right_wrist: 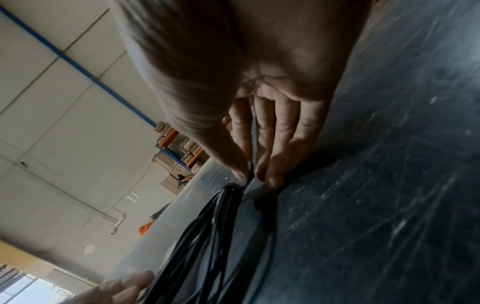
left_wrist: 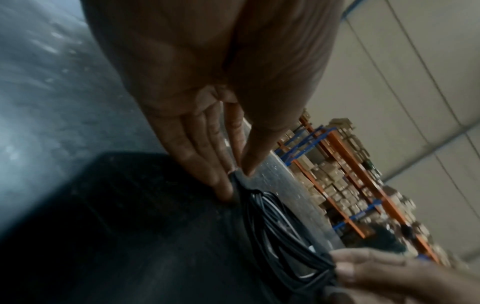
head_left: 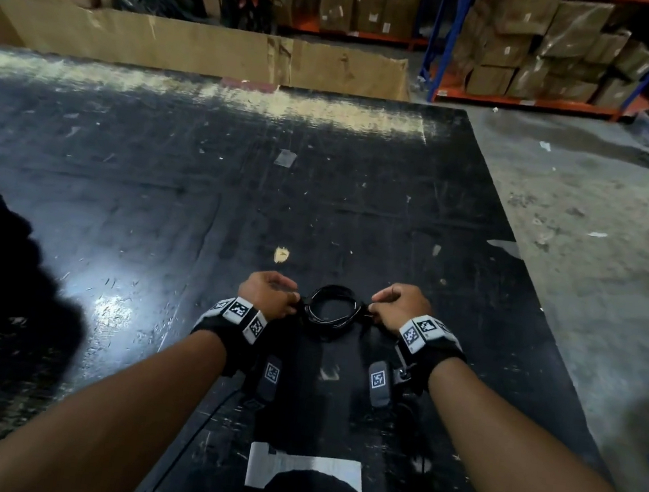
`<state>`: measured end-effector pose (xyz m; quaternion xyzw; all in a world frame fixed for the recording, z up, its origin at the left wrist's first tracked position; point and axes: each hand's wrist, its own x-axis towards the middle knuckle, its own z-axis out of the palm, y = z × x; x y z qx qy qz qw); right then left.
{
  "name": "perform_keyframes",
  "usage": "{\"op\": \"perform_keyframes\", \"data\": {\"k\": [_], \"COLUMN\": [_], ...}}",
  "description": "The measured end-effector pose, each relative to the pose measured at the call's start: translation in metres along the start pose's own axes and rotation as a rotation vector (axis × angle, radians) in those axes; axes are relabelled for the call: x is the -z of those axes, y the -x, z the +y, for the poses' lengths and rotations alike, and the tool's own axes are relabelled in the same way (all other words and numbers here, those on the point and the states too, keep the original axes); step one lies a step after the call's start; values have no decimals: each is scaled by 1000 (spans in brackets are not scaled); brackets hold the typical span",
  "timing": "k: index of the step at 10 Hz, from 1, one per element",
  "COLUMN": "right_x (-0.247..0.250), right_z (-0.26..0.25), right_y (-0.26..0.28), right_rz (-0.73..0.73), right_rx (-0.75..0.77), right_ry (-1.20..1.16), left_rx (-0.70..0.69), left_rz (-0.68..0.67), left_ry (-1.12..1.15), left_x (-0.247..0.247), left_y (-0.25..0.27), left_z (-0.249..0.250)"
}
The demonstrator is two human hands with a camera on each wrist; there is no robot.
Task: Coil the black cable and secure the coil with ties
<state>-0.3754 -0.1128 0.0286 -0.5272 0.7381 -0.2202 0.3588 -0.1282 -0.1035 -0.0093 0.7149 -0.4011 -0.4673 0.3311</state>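
The cable (head_left: pixel 328 308) lay already wound into a small flat coil on the black tabletop (head_left: pixel 201 173), toward the near edge and well in from the right edge. It sat directly between the two hands, each equally near. The left hand (head_left: pixel 267 295) pinched the coil's left side, thumb and fingertips (left_wrist: pixel 223 188) closed narrowly on a dark wrap there, probably a tie. The right hand (head_left: pixel 399 307) pinched the opposite side the same way, fingertips (right_wrist: pixel 272 174) closed on a thin strip at the bundle, which I took to be a second tie. The line through both pinch points ran left to right, parallel to the near edge. Any tightening pull would likely go outward along it. Whether either tie was fastened could not be told.
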Motion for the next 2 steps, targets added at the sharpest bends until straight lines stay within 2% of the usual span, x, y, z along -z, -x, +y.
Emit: {"op": "perform_keyframes", "data": {"k": [1,2], "right_x": [11,30], "right_z": [0,10], "right_y": [0,1], "right_rz": [-10,-5], "right_rx": [48,58], "right_ry": [47,30], "left_rx": [-81,-89], "left_rz": [33,1], "left_ry": [-140,-99], "left_x": [8,35], "left_y": [-3,-8], "left_z": [1,-4]}}
